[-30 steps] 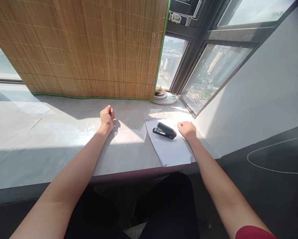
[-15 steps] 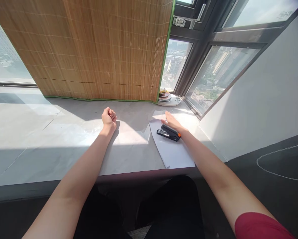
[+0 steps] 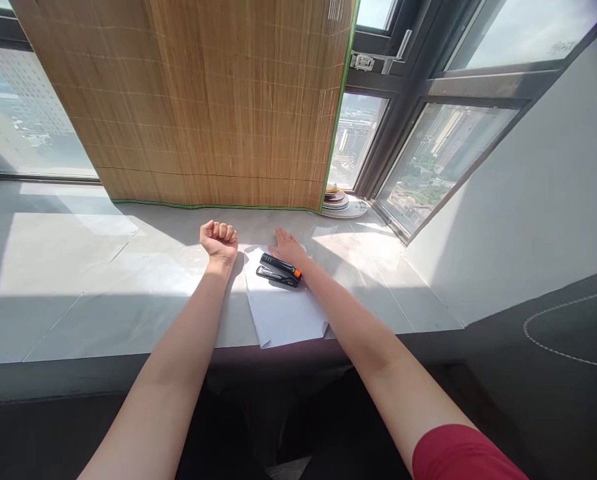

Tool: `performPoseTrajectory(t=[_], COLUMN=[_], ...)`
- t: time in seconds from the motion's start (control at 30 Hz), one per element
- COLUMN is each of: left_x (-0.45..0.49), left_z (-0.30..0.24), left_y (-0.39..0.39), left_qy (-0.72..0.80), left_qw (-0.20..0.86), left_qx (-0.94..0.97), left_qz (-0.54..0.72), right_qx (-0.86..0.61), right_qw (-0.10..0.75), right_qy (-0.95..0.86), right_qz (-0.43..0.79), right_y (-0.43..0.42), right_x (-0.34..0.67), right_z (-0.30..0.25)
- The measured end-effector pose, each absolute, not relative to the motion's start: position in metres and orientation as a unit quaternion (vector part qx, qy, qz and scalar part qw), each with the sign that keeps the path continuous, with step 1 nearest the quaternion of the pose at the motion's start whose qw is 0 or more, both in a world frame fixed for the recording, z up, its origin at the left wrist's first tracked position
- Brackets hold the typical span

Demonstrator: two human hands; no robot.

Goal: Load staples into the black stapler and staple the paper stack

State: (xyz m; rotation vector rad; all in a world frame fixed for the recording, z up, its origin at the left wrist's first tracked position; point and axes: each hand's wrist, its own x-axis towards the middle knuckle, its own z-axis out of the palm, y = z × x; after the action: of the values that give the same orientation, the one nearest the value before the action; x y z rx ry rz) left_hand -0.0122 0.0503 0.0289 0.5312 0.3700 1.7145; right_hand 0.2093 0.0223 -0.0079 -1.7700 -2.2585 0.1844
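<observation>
Here the hands are held well apart: the left hand point(image 3: 219, 241) is curled into a fist, the right hand point(image 3: 289, 249) stretched flat just beside the stapler point(image 3: 281, 265). The stapler is borne by the paper point(image 3: 283, 313), the paper by the part-sunlit sill point(image 3: 143, 320); whether the stapler is touched cannot be told.

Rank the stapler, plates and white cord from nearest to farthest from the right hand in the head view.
From the right hand:
1. Stapler: right beside the hand, on its near side, lying on the paper.
2. Plates: stacked beyond the hand and to its right, by the window corner.
3. White cord: looped at the far right of the view.
</observation>
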Motion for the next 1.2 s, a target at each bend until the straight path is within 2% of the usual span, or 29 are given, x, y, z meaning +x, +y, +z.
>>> performPoseTrajectory(t=[0.37, 0.5, 0.6, 0.73, 0.93, 1.03, 1.13, 1.2], left_x=[-0.042, -0.040, -0.036, -0.031, -0.029, -0.029, -0.027, -0.026], left_z=[0.040, 0.041, 0.039, 0.038, 0.037, 0.036, 0.036, 0.037], left_y=[0.053, 0.052, 0.052, 0.052, 0.053, 0.054, 0.055, 0.054], left_qy=[0.115, 0.138, 0.147, 0.167, 0.193, 0.174, 0.152, 0.149], left_qw=[0.587, 0.585, 0.590, 0.599, 0.585, 0.594, 0.607, 0.614], left_qx=[0.211, 0.211, 0.224, 0.242, 0.252, 0.249, 0.245, 0.242], left_qz=[0.773, 0.770, 0.762, 0.745, 0.746, 0.745, 0.740, 0.736], right_qx=[-0.521, -0.626, -0.718, -0.763, -0.768, -0.752, -0.706, -0.624], right_qw=[0.229, 0.262, 0.203, 0.142, 0.128, 0.173, 0.277, 0.344], right_qy=[-0.821, -0.734, -0.666, -0.631, -0.628, -0.636, -0.652, -0.696], right_qz=[0.055, 0.026, 0.017, -0.009, -0.014, -0.013, 0.016, 0.087], right_y=[0.019, 0.015, 0.010, 0.001, -0.002, -0.006, -0.020, -0.035], right_x=[0.132, 0.170, 0.236, 0.309, 0.315, 0.310, 0.291, 0.263], right_z=[0.006, 0.024, 0.031, 0.021, 0.009, 0.011, 0.017, 0.022])
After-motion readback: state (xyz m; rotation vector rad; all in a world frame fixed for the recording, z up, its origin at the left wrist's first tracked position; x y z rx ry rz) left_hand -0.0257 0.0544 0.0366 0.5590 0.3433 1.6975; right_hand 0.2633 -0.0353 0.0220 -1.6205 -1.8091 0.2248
